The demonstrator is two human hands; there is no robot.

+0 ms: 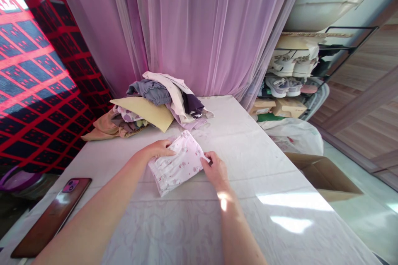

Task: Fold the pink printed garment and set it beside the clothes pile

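A pair of light pink printed shorts (182, 161) with a gathered elastic waistband lies folded on the white-covered table (245, 149). At its left upper edge, my left hand (160, 149) grips the cloth, with the thumb on top and the other fingers partly hidden. My right hand (215, 169) pinches the right edge of the shorts between thumb and fingers. Just beyond is a loose heap of clothes (149, 91), with grey-blue, yellow, pale pink and brown pieces.
A brown phone (51, 217) lies at the table's left front. Purple curtains (192, 29) hang behind the table. On the right stand a shoe rack (337, 45) and an open cardboard box (323, 174) on the floor. A red-and-black patterned cloth (40, 70) is at left.
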